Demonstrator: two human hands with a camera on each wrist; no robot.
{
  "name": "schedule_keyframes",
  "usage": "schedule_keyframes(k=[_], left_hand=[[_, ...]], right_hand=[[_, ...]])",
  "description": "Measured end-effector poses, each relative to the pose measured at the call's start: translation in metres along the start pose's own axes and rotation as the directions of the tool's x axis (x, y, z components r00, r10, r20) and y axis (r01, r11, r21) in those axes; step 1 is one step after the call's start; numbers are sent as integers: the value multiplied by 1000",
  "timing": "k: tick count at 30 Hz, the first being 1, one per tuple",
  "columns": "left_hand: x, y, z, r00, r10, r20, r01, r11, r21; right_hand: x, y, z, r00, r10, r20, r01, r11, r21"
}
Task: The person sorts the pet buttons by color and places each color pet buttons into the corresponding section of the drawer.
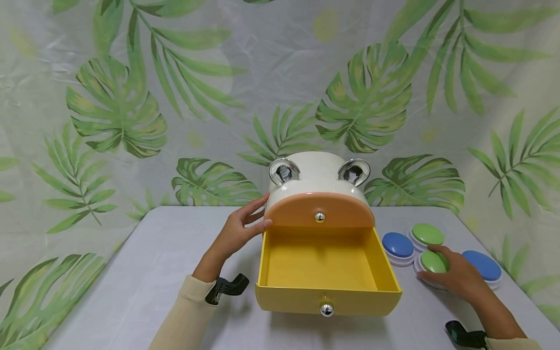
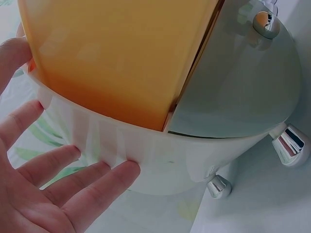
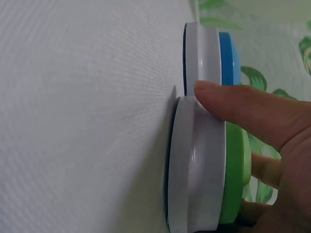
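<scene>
In the head view, a white cabinet (image 1: pixel 312 167) with a peach upper drawer (image 1: pixel 293 209) has its yellow lower drawer (image 1: pixel 315 265) pulled far out, nothing inside. My left hand (image 1: pixel 238 231) rests against the cabinet's left side. The left wrist view shows those fingers (image 2: pixel 104 191) fairly straight and spread along the white wall. At the right, my right hand (image 1: pixel 457 274) grips a round green push button (image 1: pixel 434 262) with a white base. In the right wrist view, the thumb (image 3: pixel 252 109) presses the base's rim, and the button (image 3: pixel 206 170) sits on or just above the table.
Close by are a blue button (image 1: pixel 397 244), a second green button (image 1: pixel 427 234) and another blue button (image 1: pixel 482 265), partly behind my right hand. A white cloth covers the table (image 1: pixel 144 272). A leaf-printed sheet (image 1: pixel 280 73) hangs behind it.
</scene>
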State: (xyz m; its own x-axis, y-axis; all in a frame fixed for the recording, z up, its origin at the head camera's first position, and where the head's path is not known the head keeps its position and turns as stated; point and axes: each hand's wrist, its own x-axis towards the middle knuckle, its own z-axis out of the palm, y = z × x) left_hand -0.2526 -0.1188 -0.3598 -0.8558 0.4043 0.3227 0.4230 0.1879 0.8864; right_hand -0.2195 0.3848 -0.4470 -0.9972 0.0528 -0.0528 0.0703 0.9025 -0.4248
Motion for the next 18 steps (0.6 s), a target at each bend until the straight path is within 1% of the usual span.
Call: schedule_keyframes(k=[7,14,18], left_hand=[[-1,0,0,1000,-3,4,3,1000,-9],[-1,1,0,1000,3,4,-3,1000,-11],[-1,0,0,1000,4,4,-4,1000,-6]], right_hand=[[0,0,2,1000,-7,-7,7,1000,-6],[0,0,-1,1000,25,-8,-25,1000,-7],[-1,-2,-2,999,31,-9,-31,1000,-6]])
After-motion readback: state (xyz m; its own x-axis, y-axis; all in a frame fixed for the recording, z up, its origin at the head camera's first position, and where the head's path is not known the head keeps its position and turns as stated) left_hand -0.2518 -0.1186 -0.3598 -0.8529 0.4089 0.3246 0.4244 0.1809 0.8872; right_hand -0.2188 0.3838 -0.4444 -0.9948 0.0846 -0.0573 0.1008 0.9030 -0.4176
